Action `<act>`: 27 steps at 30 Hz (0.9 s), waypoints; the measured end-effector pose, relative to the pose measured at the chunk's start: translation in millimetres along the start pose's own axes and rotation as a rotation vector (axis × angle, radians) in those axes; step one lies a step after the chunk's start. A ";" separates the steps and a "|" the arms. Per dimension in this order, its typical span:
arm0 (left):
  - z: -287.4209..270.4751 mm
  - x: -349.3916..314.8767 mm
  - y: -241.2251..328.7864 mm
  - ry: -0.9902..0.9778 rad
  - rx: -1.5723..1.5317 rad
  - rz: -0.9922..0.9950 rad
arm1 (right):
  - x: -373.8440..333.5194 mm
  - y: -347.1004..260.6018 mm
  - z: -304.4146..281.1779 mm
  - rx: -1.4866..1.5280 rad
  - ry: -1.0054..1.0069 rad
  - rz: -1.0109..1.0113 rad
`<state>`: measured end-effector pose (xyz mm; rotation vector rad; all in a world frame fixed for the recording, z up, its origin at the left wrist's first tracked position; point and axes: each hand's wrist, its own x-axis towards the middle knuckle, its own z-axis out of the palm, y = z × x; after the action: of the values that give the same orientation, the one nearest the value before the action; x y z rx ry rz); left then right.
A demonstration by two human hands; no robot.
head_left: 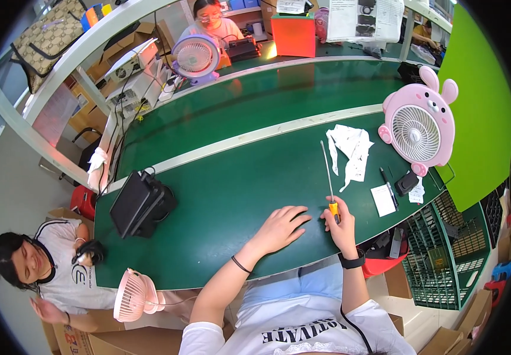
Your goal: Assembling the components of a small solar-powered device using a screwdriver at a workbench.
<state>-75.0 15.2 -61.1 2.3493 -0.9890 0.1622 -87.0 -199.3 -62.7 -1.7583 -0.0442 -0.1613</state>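
My right hand is closed around the yellow-and-black handle of a screwdriver, its long metal shaft pointing away over the green table. Flat on the tabletop lies my left hand, fingers spread and holding nothing. Beyond the screwdriver tip is a crumpled white paper or cloth. To the right of my right hand are a small white notepad, a black pen and a small black device.
A pink animal-shaped fan stands at the right, a black stand-like device at the left. A small pink fan sits by the near left edge. Green crates stand lower right. One co-worker sits left, another works across the table.
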 end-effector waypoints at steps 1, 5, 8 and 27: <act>-0.1 -0.8 -0.6 -0.004 0.000 -0.003 | -0.2 0.6 0.9 0.007 0.003 0.010; 0.0 -0.8 0.7 0.008 0.007 -0.015 | -0.5 6.8 -1.0 0.063 -0.008 0.023; 4.2 -0.8 -3.7 0.011 0.002 0.031 | 0.2 8.0 -1.2 0.090 0.008 0.026; 8.0 -4.8 -4.6 0.046 0.012 0.043 | 0.1 13.3 -0.5 0.056 0.010 0.027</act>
<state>-76.1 16.3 -71.4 2.3253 -1.0192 0.2389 -85.3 -202.4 -75.6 -1.7014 -0.0177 -0.1473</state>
